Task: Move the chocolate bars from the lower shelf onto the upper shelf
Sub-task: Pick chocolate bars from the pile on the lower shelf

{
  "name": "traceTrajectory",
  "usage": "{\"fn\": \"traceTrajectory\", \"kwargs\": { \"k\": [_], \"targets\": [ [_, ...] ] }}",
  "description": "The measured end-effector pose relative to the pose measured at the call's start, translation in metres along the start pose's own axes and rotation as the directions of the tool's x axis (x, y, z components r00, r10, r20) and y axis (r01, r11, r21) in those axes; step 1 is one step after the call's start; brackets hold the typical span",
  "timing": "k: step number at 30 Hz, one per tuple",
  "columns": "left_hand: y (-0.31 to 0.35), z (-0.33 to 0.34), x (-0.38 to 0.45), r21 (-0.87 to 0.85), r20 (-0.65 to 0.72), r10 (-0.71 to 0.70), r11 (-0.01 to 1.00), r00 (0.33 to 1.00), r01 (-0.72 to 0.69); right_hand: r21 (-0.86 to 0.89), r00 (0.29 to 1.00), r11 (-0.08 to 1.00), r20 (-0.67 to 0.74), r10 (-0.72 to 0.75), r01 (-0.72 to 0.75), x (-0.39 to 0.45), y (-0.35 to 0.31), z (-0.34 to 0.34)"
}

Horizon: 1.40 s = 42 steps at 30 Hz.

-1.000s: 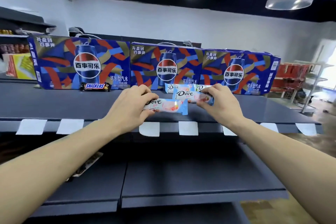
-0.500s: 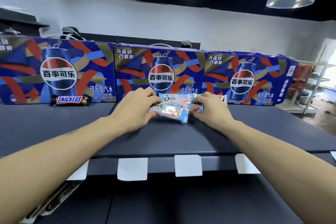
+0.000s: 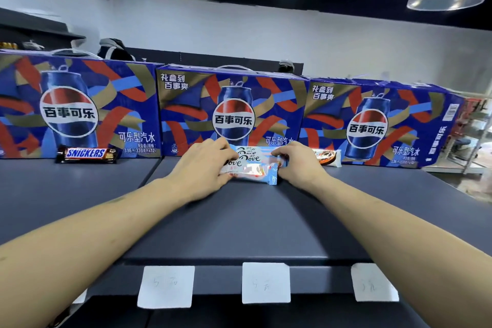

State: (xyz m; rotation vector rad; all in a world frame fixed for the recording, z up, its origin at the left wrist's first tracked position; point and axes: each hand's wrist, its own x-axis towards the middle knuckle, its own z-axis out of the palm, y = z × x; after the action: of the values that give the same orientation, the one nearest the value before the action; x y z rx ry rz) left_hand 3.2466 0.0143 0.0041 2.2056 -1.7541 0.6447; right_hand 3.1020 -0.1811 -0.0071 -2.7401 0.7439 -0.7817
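- Two hands meet at the stack of Dove bars [image 3: 251,165] on the upper shelf [image 3: 239,221], just in front of the middle Pepsi carton [image 3: 231,112].
- Your left hand [image 3: 199,168] has its fingers closed over the left end of the front Dove bar; your right hand [image 3: 298,165] pinches the right end of the one behind it. Both grips are narrow, around wrappers only.
- Each bar's long axis runs from 9 o'clock to 3 o'clock, parallel to the carton fronts, so the bars lie straight ahead at 12 o'clock from your wrists.
- Neither hand is clearly nearer; each holds its own end, forearms reaching in from 7 and 5 o'clock and converging, palms down, knuckles up.
- Whether the front bar lies flat on the shelf or is a touch raised, you cannot tell; its right tip overhangs the others toward you.
- A Snickers bar [image 3: 86,154] sits at 10 o'clock against the left carton, and another wrapped bar [image 3: 327,157] is just beyond your right hand at 2 o'clock.
- Judging from this, letting go is what remains: open both hands and draw straight back toward 6 o'clock so the stack is not dragged.
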Motion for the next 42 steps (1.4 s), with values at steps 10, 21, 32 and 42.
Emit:
{"fn": "traceTrajectory", "kwargs": {
  "k": [10,21,32,42],
  "targets": [
    [0.008,0.018,0.023,-0.062,0.044,-0.072,0.995,0.996,0.075,-0.022,0.999,0.999,-0.002,-0.049,0.049,0.009,0.022,-0.003],
    [0.015,0.034,0.046,-0.237,0.071,-0.104,0.964,0.992,0.118,-0.041,0.997,0.999,-0.063,0.033,-0.035,-0.015,0.03,-0.017],
    [0.01,0.024,0.024,-0.23,0.024,-0.095,0.968,0.995,0.098,-0.026,0.988,0.997,-0.135,0.068,-0.072,-0.042,-0.007,-0.014],
    [0.02,-0.028,-0.056,-0.169,0.04,-0.121,0.978,0.992,0.126,0.046,0.992,0.996,-0.1,0.074,-0.07,-0.1,-0.069,-0.015]
  ]
}}
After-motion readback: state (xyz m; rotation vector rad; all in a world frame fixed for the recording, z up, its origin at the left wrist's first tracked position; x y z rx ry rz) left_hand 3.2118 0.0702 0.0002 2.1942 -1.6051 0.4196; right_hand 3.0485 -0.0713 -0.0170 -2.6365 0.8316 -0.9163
